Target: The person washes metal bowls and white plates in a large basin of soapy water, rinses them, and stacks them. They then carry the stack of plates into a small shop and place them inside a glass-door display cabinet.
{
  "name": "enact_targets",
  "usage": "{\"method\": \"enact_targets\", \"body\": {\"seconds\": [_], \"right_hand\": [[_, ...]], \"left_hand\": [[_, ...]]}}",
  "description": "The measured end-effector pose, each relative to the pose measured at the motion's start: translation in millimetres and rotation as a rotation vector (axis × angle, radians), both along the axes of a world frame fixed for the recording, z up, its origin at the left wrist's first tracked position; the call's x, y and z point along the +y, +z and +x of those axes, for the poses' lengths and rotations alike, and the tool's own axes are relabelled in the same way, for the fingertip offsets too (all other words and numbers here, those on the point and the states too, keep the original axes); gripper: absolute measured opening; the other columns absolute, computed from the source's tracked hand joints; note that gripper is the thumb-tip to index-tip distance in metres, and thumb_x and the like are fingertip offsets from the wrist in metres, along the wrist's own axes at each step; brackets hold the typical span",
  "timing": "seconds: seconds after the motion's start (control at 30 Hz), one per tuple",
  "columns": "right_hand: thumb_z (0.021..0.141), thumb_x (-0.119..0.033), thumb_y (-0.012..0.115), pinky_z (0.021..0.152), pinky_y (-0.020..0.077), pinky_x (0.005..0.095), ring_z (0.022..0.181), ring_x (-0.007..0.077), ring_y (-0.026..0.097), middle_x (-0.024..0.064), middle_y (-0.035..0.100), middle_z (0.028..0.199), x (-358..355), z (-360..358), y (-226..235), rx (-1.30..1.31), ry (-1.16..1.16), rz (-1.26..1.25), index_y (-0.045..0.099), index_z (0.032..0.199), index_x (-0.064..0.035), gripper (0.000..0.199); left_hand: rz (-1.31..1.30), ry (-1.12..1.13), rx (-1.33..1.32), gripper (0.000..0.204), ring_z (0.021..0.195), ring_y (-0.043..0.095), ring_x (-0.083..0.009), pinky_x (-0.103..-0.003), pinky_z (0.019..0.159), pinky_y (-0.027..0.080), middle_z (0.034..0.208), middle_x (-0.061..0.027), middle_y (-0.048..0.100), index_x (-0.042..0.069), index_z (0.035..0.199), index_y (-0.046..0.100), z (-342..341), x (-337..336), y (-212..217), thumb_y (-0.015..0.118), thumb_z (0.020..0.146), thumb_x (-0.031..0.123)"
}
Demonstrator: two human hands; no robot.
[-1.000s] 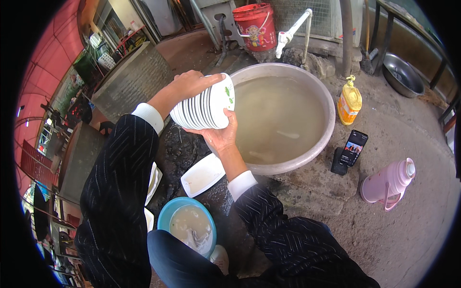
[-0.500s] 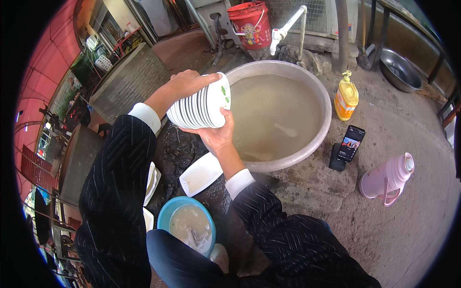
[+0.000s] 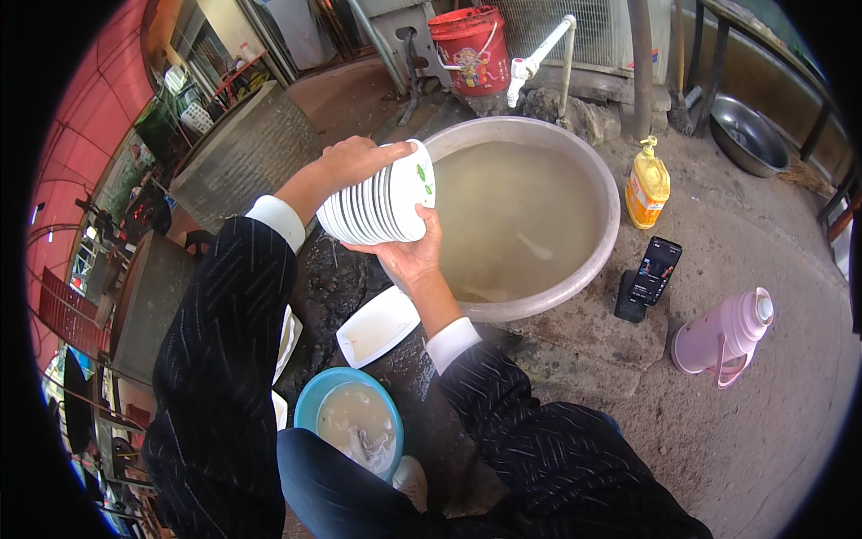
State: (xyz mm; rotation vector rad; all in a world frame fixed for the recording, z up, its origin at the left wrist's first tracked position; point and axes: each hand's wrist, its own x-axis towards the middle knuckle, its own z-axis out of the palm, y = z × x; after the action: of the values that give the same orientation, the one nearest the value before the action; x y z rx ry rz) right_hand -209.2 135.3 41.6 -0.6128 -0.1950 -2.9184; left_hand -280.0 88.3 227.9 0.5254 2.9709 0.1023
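A stack of white bowls [image 3: 375, 202] with a green leaf print lies tipped on its side between my hands, over the left rim of a wide basin [image 3: 603, 269]. My left hand [image 3: 346, 166] clasps the stack from above. From below, my right hand [image 3: 415, 256] supports it, the thumb on the outermost bowl. Cloudy water [image 3: 516, 216] fills the basin, with a pale, spoon-like shape [image 3: 536, 246] showing in it. Below my hands a white oblong dish [image 3: 379, 328] rests on the wet ground. Beside my leg stands a blue basin [image 3: 310, 395] of murky water with a whitish cloth [image 3: 368, 447] in it.
Behind the basin are a white tap [image 3: 530, 65] and a red bucket [image 3: 471, 63]. To its right stand a yellow pump bottle [image 3: 647, 184], a propped phone [image 3: 655, 271] and a pink thermos flask [image 3: 723, 337]. A metal bowl [image 3: 750, 135] sits at the far right.
The stack and both hands have shifted very slightly to the right in the picture, and the grip is the same. The picture on the phone's screen differs.
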Motion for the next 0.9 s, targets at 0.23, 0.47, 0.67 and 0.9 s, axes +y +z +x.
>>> {"method": "enact_targets", "body": {"seconds": [0.23, 0.47, 0.67, 0.9], "right_hand": [[0.073, -0.051, 0.065, 0.100, 0.0303, 0.0825, 0.134, 0.0532, 0.045, 0.0237, 0.047, 0.149, 30.2, 1.4, 9.6, -0.042, -0.010, 0.302, 0.036, 0.154, -0.0129, 0.094], [0.080, -0.032, 0.064, 0.090, 0.0230, 0.0896, 0.134, 0.0528, 0.043, 0.0257, 0.049, 0.145, 63.3, -7.9, 14.3, -0.268, 0.000, 0.738, 0.039, 0.151, -0.0057, 0.079], [0.083, -0.038, 0.064, 0.090, 0.0192, 0.0912, 0.137, 0.0578, 0.034, 0.0283, 0.040, 0.153, 58.7, 2.4, 5.3, -0.303, 0.012, 0.918, 0.039, 0.150, -0.0053, 0.080], [0.084, -0.043, 0.062, 0.093, 0.0184, 0.0903, 0.143, 0.0581, 0.026, 0.0271, 0.029, 0.160, 64.8, -2.7, 29.2, -0.272, 0.159, 1.170, 0.030, 0.156, -0.0085, 0.086]], "left_hand": [[0.579, 0.085, -0.240, 0.088, 0.122, 0.064, -0.0355, -0.041, 0.099, 0.050, 0.129, -0.0235, 0.067, 0.000, 0.132, 0.065, -4.1, -34.9, -23.1, 0.046, 0.090, 0.075], [1.432, 0.178, -0.532, 0.083, 0.132, 0.055, -0.0319, -0.041, 0.111, 0.043, 0.147, -0.0183, 0.054, 0.001, 0.149, 0.046, 36.0, -78.5, -90.7, 0.040, 0.099, 0.068], [1.559, 0.173, -0.614, 0.086, 0.135, 0.052, -0.0318, -0.042, 0.114, 0.041, 0.149, -0.0178, 0.053, 0.003, 0.150, 0.044, 47.0, -91.0, -135.3, 0.037, 0.098, 0.071], [1.753, 0.097, -0.838, 0.078, 0.136, 0.052, -0.0348, -0.047, 0.115, 0.040, 0.150, -0.0176, 0.052, 0.004, 0.150, 0.044, 35.4, -111.1, -165.2, 0.040, 0.097, 0.062]]}}
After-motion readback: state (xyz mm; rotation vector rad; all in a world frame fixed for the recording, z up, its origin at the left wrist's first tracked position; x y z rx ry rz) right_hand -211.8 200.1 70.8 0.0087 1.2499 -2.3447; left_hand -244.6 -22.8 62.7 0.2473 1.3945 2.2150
